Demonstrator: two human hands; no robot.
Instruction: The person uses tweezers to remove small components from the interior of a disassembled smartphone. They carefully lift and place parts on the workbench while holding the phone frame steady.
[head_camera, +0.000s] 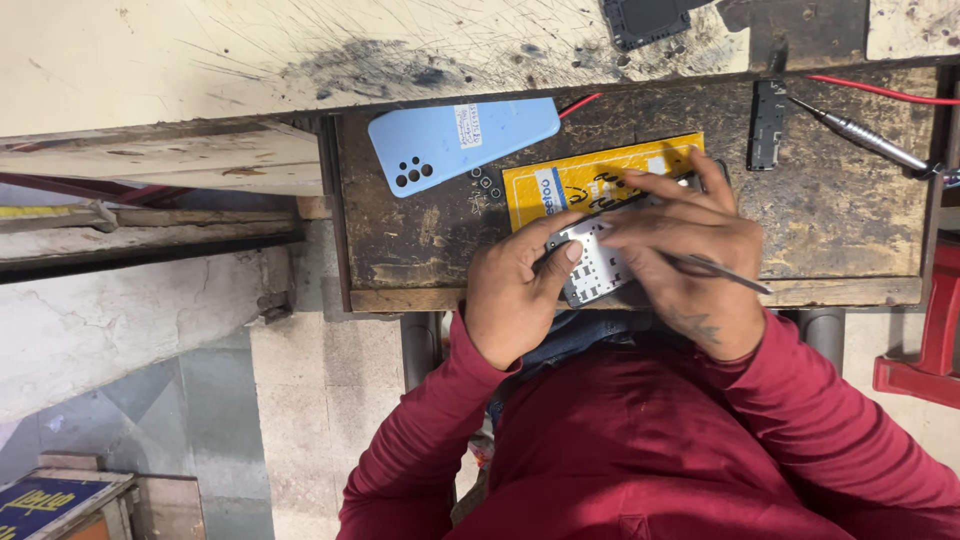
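Note:
My left hand (515, 290) grips the near end of an opened phone body (594, 262), its pale inner plate with dark cut-outs facing up. My right hand (685, 255) lies over the phone's far part, fingers spread across it, and holds a thin metal tool (730, 274) that sticks out to the right. The phone rests on a yellow card (590, 172) on a worn dark wooden drawer board (840, 215). A light blue phone back cover (460, 140) with camera holes lies to the left, with a few small screws and rings (485, 184) beside it.
A small black oblong part (768, 125) and a metal screwdriver (865, 136) lie at the board's right. A red wire (880, 90) runs along the back. A black frame (645, 20) sits on the scratched pale bench top (200, 50). A red stool (925, 350) stands at right.

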